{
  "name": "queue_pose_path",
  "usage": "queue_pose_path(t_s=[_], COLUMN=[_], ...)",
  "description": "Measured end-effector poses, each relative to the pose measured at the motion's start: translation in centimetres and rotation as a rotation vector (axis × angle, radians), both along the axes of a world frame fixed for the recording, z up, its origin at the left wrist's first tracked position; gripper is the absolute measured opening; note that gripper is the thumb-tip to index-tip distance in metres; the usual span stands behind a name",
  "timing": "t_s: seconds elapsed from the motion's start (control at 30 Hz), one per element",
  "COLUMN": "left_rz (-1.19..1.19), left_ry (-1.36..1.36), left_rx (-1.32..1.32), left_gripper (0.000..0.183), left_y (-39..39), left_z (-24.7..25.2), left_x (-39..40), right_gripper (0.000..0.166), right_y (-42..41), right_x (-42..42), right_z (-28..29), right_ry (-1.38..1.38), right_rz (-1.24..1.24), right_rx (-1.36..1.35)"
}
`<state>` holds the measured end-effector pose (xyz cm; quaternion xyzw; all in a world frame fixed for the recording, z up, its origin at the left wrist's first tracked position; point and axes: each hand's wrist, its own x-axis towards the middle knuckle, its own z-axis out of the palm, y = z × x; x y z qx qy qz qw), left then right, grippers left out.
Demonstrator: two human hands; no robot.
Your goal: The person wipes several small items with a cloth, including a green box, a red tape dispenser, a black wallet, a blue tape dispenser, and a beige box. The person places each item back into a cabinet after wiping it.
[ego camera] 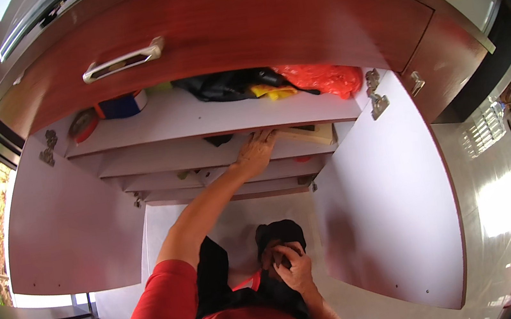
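Note:
My left hand [257,152] reaches into the open cabinet at its second shelf [163,159], palm down with the fingers stretched forward. Its fingertips are beside the left end of a pale flat box [310,135], partly hidden under the upper shelf's edge; whether they touch the box is unclear. A dark item [218,140] lies to the left of this hand. My right hand [294,268] is low over my knee, its fingers bent near something dark brown that I cannot make out against the dark trousers.
Two white-lined doors [387,200] stand open at either side. On the top shelf [211,119] are a tape roll [83,126], a blue and orange item [120,105], a black bag [226,86], a yellow item [273,91] and a red plastic bag [322,79]. A drawer handle [124,60] protrudes above.

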<state>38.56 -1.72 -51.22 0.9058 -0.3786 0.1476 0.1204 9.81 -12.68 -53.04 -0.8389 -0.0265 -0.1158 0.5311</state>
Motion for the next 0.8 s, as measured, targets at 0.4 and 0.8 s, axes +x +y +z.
queue_pose_path(t_s=[0.4,0.8], left_rz=[0.239,0.340], left_ry=[0.720,0.617], left_rx=[0.346,0.091], left_gripper=[0.069,0.097], left_y=[-5.9,-6.3], left_z=[-0.1,3.4], left_x=[5.0,0.1], right_gripper=[0.030,0.027], right_y=[-1.4,-0.9], right_x=[-0.3,-0.4], right_z=[-0.2,-0.3], right_ry=[-0.065,-0.080], right_rz=[-0.065,-0.068], right_rx=[-0.016,-0.015])
